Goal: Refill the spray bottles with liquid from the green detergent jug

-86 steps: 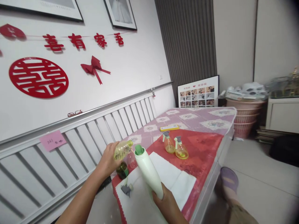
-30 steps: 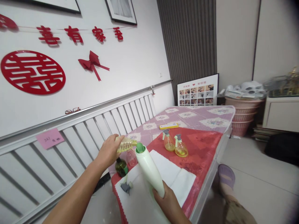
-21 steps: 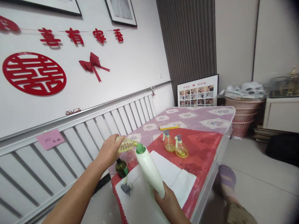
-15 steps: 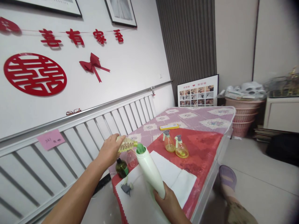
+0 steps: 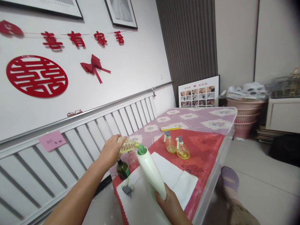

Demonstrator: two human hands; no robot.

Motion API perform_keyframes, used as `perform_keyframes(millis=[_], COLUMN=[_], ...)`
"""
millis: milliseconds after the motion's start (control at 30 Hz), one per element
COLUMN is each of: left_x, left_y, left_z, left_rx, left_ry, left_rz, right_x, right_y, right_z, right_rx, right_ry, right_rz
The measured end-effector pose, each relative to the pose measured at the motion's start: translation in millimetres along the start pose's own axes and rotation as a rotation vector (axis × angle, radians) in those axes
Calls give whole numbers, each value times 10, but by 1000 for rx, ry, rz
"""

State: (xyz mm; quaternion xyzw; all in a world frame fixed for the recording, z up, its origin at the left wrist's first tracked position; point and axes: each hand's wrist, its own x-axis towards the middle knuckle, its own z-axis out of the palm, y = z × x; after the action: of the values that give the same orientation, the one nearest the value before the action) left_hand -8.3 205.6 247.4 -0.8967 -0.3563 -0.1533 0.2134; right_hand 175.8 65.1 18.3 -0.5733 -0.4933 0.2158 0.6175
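My left hand (image 5: 110, 152) is closed round a small clear bottle (image 5: 128, 145) of yellow liquid, tipped on its side. Its mouth meets the green funnel (image 5: 140, 149) set in the top of a tall white bottle (image 5: 152, 173). My right hand (image 5: 169, 203) grips the white bottle near its base and holds it tilted over a white cloth (image 5: 168, 178). Just below the tipped bottle stand a dark green bottle (image 5: 122, 169) and a pinkish bottle (image 5: 132, 159). A grey spray head (image 5: 127, 189) lies on the cloth.
Two yellow spray bottles (image 5: 176, 147) stand on the red cloth (image 5: 203, 147) of the table. A yellow flat object (image 5: 170, 127) lies farther back. A white slatted rail (image 5: 77, 140) runs along the left. Pink baskets (image 5: 246, 118) stand at the back right. A foot (image 5: 230, 180) shows on the floor.
The small clear bottle has tipped further, from slanting near the funnel to lying level with its mouth at the funnel. The white bottle has hardly moved.
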Motion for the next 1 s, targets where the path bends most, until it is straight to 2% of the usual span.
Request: perform_keyframes(millis=[533, 1000], left_x=[14, 13], left_y=[14, 56], left_z=[-18, -65], left_rx=[74, 130], left_ry=[-20, -53], left_rz=[9, -2], right_x=[1, 3], right_y=[36, 5], right_z=[12, -7], right_rx=[-46, -6], right_ry=[-26, 13], right_rz=[25, -1])
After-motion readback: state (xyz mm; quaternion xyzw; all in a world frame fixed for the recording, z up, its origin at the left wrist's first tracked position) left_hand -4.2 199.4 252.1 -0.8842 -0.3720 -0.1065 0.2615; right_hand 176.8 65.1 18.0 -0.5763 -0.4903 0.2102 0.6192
